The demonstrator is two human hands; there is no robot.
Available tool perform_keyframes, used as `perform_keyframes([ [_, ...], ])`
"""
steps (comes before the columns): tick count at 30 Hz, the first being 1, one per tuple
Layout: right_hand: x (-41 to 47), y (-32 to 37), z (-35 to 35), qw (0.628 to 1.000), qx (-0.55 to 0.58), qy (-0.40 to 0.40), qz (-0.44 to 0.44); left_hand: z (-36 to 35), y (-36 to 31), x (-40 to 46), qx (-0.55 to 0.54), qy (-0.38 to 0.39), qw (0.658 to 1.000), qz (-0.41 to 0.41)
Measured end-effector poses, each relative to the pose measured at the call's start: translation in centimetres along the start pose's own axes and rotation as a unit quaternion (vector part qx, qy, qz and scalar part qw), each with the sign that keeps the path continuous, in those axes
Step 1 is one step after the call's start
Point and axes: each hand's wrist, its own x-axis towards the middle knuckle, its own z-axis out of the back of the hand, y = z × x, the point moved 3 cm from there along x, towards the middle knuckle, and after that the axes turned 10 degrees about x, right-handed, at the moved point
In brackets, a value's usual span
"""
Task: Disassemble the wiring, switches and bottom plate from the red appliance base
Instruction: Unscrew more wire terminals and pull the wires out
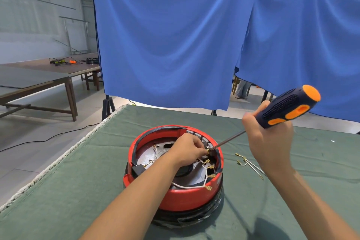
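Note:
The red appliance base (181, 198) lies upside down on the green cloth, its open inside facing me. White wires with brass terminals (206, 176) run along its right inner wall by the switches (202, 139). My left hand (187, 150) reaches into the base and pinches a brass terminal at the right rim. My right hand (268, 138) grips a screwdriver (286, 108) with a dark blue and orange handle. Its shaft slants down left, and the tip meets that same terminal. A silver plate (148, 155) shows inside the base.
Loose white wires with brass terminals (247, 162) lie on the green cloth (78, 191) right of the base. A blue curtain (175, 35) hangs behind the table. Wooden tables (39, 78) stand at the far left. The table's left edge runs diagonally.

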Motion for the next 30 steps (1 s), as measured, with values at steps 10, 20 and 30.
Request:
perform_keyframes([
  [10, -0.3, 0.9, -1.7, 0.994, -0.052, 0.066, 0.063, -0.1, 0.0, 0.0, -0.01, 0.017, 1.0, 0.015],
  [20, 2.6, -1.9, -0.2, 0.996, -0.017, -0.03, -0.079, 0.0, -0.1, 0.0, -0.001, 0.017, 1.0, 0.014],
  [30, 0.1, -1.0, -0.1, 0.999, 0.028, -0.022, 0.0, 0.0, 0.0, -0.1, -0.001, 0.013, 1.0, 0.021],
])
